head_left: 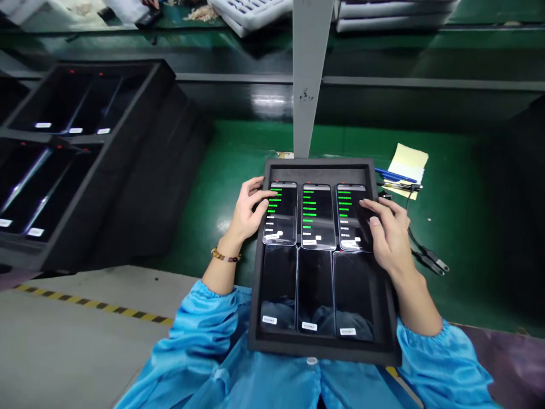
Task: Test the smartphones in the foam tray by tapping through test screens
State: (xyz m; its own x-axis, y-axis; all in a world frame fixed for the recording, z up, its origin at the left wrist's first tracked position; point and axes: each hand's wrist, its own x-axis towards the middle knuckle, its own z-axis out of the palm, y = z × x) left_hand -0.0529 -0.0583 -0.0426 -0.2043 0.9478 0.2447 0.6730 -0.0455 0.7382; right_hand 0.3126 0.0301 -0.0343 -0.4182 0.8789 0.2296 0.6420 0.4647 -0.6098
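A black foam tray (258, 295) lies in front of me and holds several phones in two rows. The far row's three phones are lit with green text lines: a left phone (283, 227), a middle phone (317, 218) and a right phone (348, 213). The near row's phones (315, 287) are dark. My left hand (249, 211) rests at the tray's left edge, fingers stretched onto the left lit screen. My right hand (387, 230) lies over the right lit phone, fingers spread flat on its screen. Neither hand holds anything.
A large black rack (140, 170) with more dark phones stands on the left. A grey post (309, 74) rises behind the tray. Yellow notes (409, 162), blue pens (394, 176) and black cables (428, 255) lie at the right on the green bench. White trays (251, 11) sit far back.
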